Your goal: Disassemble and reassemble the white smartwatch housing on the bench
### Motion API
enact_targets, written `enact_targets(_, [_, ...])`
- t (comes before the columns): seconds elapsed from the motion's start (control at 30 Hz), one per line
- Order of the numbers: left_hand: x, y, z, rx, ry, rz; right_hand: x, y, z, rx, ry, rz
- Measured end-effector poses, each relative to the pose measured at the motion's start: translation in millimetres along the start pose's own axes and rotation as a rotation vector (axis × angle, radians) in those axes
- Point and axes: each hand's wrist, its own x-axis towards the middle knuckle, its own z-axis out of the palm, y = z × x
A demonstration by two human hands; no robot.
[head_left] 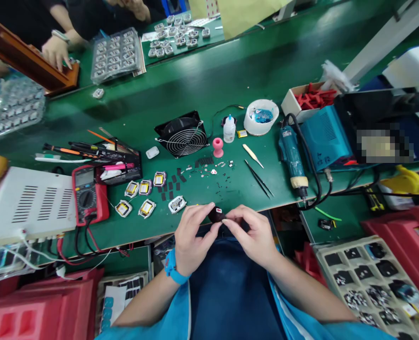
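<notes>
My left hand [192, 236] and my right hand [254, 233] meet at the near edge of the green bench [209, 85], both pinching one small dark part [216, 215] with a red-and-white tip between their fingertips. Just left of them on the bench lie several small yellow-faced modules [138, 194] and a white one [177, 204]. Tiny black pieces [227, 182] are scattered beyond my hands. A blue band sits on my left wrist.
A red multimeter [86, 194], a black fan [181, 134], a pink knob [217, 147], a glue bottle [229, 128], tweezers [259, 178], a blue electric screwdriver [292, 156] and a white cup [261, 116] stand on the bench. Another person's hand [56, 51] rests far left. A parts tray [372, 283] sits lower right.
</notes>
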Motion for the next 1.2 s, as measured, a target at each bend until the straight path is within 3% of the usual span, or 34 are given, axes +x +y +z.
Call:
enact_targets(0.4, [3.2,0.5,-2.3,0.05,-0.038,0.05,1.5,-0.6,-2.6,-0.017,-0.041,0.056])
enact_targets(0.77, [-13.5,1.9,-7.1,-0.167,-0.169,-0.092,-8.2,3.9,-16.3,-0.031,-0.211,-0.081])
enact_targets(0.97, [-26.1,-0.5,-7.1,-0.288,-0.18,-0.2,-11.0,5.1,-15.0,-0.057,-0.266,-0.093])
enact_targets(1.2, [-23.7,-2.2,-10.9,-0.294,-0.196,-0.183,-7.8,3.3,-10.3,-0.058,-0.283,-0.108])
